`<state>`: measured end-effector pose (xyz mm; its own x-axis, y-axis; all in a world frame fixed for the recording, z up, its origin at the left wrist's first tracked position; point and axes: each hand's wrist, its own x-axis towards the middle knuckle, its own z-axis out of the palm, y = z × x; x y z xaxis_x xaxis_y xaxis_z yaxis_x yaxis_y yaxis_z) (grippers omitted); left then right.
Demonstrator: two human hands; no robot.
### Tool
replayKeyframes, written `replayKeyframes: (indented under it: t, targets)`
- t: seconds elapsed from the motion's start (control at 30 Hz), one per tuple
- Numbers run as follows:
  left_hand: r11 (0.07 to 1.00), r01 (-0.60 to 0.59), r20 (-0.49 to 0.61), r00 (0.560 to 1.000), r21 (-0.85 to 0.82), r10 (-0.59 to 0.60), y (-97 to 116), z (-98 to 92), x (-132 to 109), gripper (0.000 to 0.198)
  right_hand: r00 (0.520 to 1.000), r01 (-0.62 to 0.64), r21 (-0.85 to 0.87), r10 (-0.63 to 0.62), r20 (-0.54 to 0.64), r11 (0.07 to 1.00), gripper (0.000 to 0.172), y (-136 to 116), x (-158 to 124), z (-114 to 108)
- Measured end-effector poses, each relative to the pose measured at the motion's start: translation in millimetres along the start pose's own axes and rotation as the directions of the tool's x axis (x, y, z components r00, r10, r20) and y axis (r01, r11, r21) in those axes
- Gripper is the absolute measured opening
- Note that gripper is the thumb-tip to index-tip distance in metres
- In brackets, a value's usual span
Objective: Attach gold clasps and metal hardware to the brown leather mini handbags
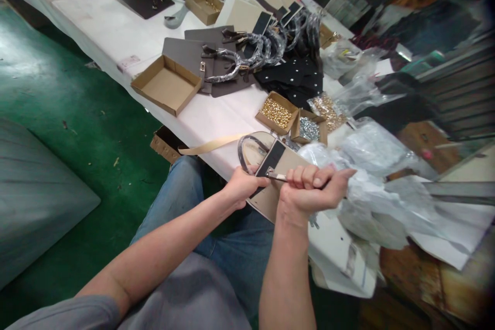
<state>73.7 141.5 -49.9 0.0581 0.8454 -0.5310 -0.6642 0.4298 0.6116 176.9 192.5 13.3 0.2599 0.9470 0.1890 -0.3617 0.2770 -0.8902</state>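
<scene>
My left hand point(245, 184) grips the edge of a beige bag panel point(292, 162), its thumb on top beside a dark strip point(276, 157) across the panel. Closed in a fist, my right hand point(311, 185) holds a slim metal hand tool point(279, 177); its exact kind is unclear. The tool's tip meets a small metal fitting point(269, 171) on the strip, close to my left thumb. A dark curved bag handle point(242, 153) in clear wrap loops out from the panel's far side. The underside of the panel is hidden.
Past the panel stand small cardboard boxes of gold point(276, 112) and silver hardware point(309, 128). An open cardboard tray point(167, 85) sits near the table edge. Plastic-wrapped handles point(266, 49) and panels lie behind. Crumpled plastic bags point(379, 154) and white panels point(342, 252) are on the right.
</scene>
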Motion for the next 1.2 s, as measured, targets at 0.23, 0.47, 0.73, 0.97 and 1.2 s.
replayKeyframes:
  t: [0.23, 0.47, 0.73, 0.97, 1.2]
  targets:
    - [0.998, -0.060, 0.017, 0.998, -0.002, 0.060, -4.0, -2.0, 0.6, 0.033, 1.000, -0.009, -0.114, 0.012, 0.028, 0.993, 0.071, 4.4, -1.3, 20.7]
    - [0.996, -0.057, 0.032, 0.998, -0.063, 0.059, -3.8, -0.5, -1.1, 0.029, 0.993, 0.119, -0.195, -0.119, 0.008, 0.974, 0.066, 13.8, -13.8, 36.9]
    - [0.997, -0.054, 0.036, 0.998, -0.060, 0.057, -5.2, -0.6, 0.3, 0.034, 0.988, 0.151, -0.193, -0.150, 0.020, 0.970, 0.068, 15.9, -18.3, 35.4]
    - [1.000, -0.005, 0.051, 0.999, 0.023, 0.004, 5.4, -4.2, -5.9, 0.041, 0.989, -0.122, -0.023, 0.124, 0.081, 0.992, 0.070, -7.8, 7.1, 13.7]
    - [0.995, -0.037, 0.227, 0.974, 0.097, 0.014, 28.7, -13.7, -29.3, 0.054, 0.999, -0.035, -0.120, 0.037, 0.021, 0.992, 0.063, -98.4, 44.4, -88.7]
